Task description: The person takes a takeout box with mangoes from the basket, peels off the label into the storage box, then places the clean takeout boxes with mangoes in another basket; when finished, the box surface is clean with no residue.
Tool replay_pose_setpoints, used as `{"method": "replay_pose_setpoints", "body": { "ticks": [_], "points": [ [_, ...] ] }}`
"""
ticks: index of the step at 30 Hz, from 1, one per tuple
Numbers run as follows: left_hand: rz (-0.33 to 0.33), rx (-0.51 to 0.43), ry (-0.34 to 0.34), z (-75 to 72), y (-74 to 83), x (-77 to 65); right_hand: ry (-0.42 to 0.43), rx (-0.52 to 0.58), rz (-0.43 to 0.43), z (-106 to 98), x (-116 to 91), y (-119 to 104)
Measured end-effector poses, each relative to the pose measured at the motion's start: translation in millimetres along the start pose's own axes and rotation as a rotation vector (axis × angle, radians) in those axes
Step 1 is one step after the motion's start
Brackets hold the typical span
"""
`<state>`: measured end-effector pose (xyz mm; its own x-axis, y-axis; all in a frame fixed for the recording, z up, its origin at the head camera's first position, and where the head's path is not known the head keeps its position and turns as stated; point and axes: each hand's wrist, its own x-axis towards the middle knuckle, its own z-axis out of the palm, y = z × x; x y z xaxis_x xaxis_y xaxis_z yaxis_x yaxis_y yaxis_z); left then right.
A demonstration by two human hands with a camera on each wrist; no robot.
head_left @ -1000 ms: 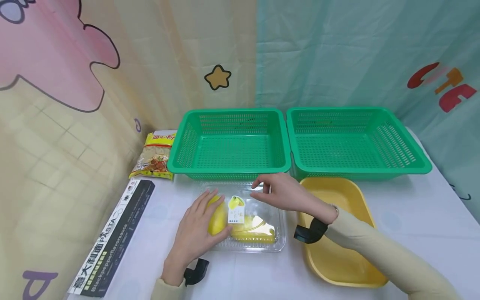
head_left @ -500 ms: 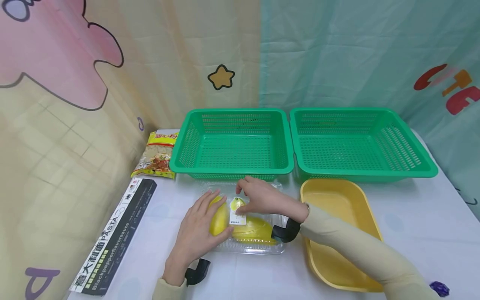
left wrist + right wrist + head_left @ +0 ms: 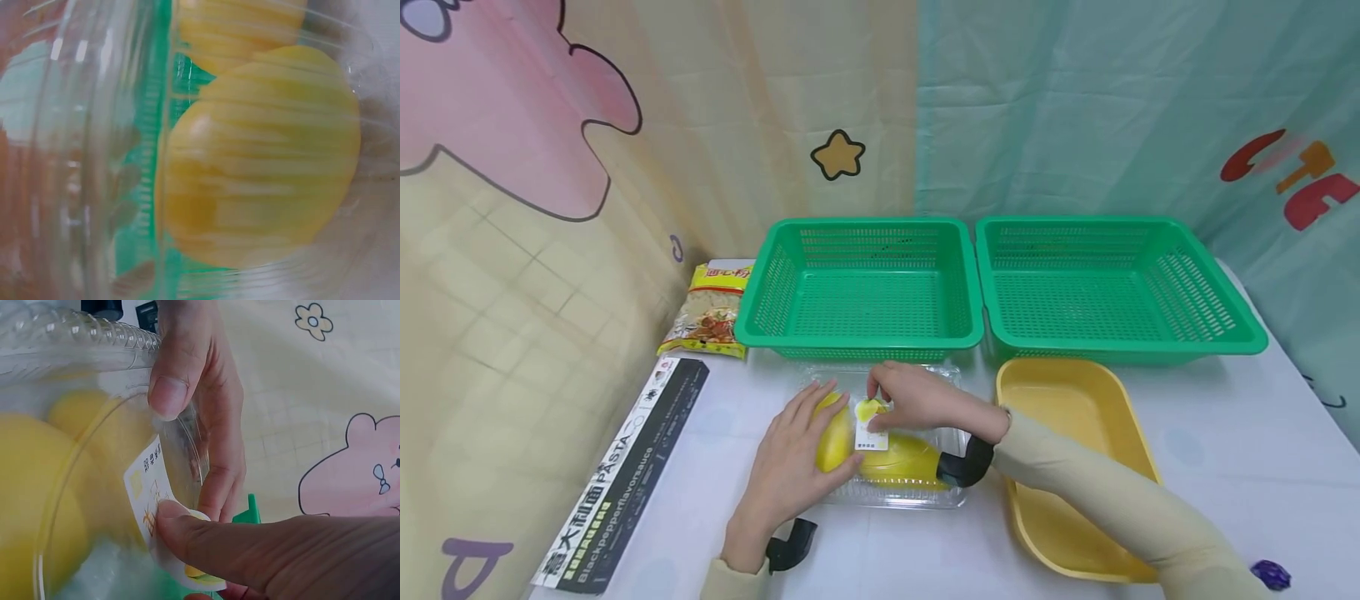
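Note:
A clear plastic clamshell box (image 3: 917, 498) holds large yellow fruit (image 3: 898, 462), smooth and mango-shaped. A white label (image 3: 871, 441) with a yellow fruit picture is on its lid. My left hand (image 3: 797, 454) rests over the box's left side, fingers spread, thumb by the label. With thumb and fingers, my right hand (image 3: 917, 397) pinches the label's upper part; in the right wrist view the label (image 3: 141, 484) curves under the thumb. Through the plastic, the left wrist view shows a yellow fruit (image 3: 262, 156) close up.
Two green baskets (image 3: 865, 341) (image 3: 1127, 344) stand side by side behind the box. A yellow tray (image 3: 1075, 383) lies under the right forearm. At the left are a pasta bag (image 3: 711, 312) and a long pasta box (image 3: 625, 475). A purple object (image 3: 1272, 575) lies at the lower right.
My right hand has come left from over the lid's right part to the label and now pinches it. The left hand has stayed on the box.

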<state>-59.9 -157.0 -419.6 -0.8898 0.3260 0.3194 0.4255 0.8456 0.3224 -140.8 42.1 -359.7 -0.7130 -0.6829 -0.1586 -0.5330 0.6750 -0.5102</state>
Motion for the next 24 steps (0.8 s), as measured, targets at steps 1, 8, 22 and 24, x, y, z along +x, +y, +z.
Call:
{"method": "replay_pose_setpoints", "body": {
  "ticks": [1, 8, 22, 24],
  "points": [
    [-0.001, 0.001, -0.004, -0.3, 0.0, 0.0, 0.000, 0.007, -0.005, -0.2, 0.8, 0.8],
    [0.004, 0.000, -0.012, -0.3, -0.6, 0.3, 0.023, 0.031, -0.003, 1.1, 2.8, 5.2],
    [-0.004, 0.001, -0.021, -2.7, 1.5, 1.1, 0.073, 0.047, 0.009, 2.5, 0.7, 4.6],
    [-0.007, -0.002, -0.024, -2.5, 1.6, 1.0, 0.078, 0.048, 0.003, 2.2, -0.1, 4.4]
  ]
}}
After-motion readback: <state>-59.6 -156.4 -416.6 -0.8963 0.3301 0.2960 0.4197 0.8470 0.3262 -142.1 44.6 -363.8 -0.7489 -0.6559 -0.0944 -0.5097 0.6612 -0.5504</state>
